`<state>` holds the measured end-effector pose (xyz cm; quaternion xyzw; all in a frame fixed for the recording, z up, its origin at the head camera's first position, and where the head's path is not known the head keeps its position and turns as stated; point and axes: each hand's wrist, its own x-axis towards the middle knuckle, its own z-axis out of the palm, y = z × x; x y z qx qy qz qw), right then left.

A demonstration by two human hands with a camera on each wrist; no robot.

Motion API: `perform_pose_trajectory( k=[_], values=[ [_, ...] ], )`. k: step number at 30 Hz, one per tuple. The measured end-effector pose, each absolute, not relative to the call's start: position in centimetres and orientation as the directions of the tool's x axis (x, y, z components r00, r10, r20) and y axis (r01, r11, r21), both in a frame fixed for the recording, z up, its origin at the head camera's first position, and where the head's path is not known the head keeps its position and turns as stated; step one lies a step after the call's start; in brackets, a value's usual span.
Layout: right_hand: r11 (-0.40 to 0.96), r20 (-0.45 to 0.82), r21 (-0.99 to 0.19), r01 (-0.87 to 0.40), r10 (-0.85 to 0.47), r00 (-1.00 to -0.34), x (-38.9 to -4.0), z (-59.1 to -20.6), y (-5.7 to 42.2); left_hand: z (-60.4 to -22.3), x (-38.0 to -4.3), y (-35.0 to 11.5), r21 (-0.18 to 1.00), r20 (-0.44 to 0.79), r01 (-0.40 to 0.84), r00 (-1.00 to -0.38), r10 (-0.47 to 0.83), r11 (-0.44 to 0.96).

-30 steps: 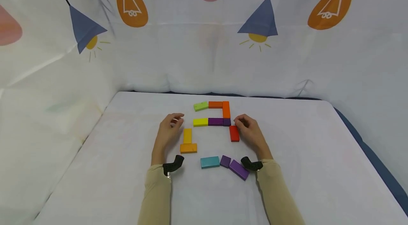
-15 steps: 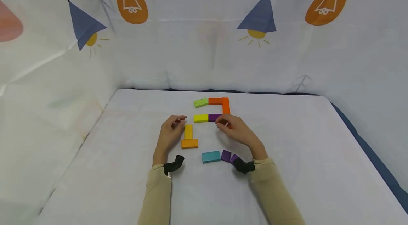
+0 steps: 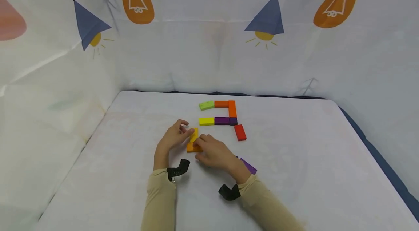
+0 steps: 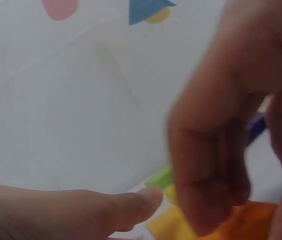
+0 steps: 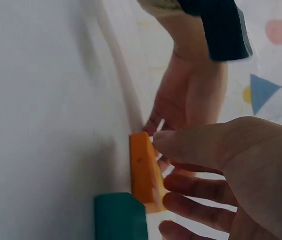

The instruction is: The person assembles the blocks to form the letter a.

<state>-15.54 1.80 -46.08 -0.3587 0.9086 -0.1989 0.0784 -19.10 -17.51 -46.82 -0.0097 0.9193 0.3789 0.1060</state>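
My right hand (image 3: 216, 154) reaches across to an orange block (image 3: 190, 147), its fingertips right at the block's top and its thumb on the near side. In the right wrist view, a gap shows between thumb and fingers beside that block. Behind it, end-on, lies an amber block (image 3: 195, 135). My left hand (image 3: 171, 140) is on the left with loose fingers, its extended thumb overlapping the amber block. A teal block (image 5: 119, 216) sits close to the orange one; in the head view my right hand hides it. One purple block (image 3: 248, 166) shows past my right wrist.
Farther back, a lime block (image 3: 207, 105), orange-red blocks (image 3: 221, 104), a yellow block (image 3: 206, 121) and purple blocks (image 3: 222, 121) form a bracket shape. A red block (image 3: 240, 132) lies slightly tilted below its right corner. White printed cloth (image 3: 196, 60) hangs behind the table.
My right hand has left the red block and swept left to the orange block. The red block now sits slightly turned. My left thumb has moved over the amber block.
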Motion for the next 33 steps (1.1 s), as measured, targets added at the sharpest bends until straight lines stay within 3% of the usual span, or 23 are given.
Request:
perform_pose_trajectory(
  k=[10, 21, 33],
  values=[
    [0.698, 0.06, -0.293, -0.653, -0.668, -0.742, -15.1, -46.5, 1.1, -47.3, -19.4, -16.1, 0.666, -0.207, -0.169, -0.978, -0.037, 0.727],
    [0.693, 0.054, -0.325, -0.644, -0.666, -0.744, -15.2, -46.9, 1.3, -47.7, -19.4, -14.9, 0.608, -0.22, -0.24, -0.967, -0.13, 0.757],
    [0.704, 0.068, -0.33, -0.629, -0.647, -0.759, -15.1, -46.6, 1.6, -47.4, -19.2, -14.7, 0.625, -0.214, -0.246, -0.967, -0.141, 0.741]
  ],
)
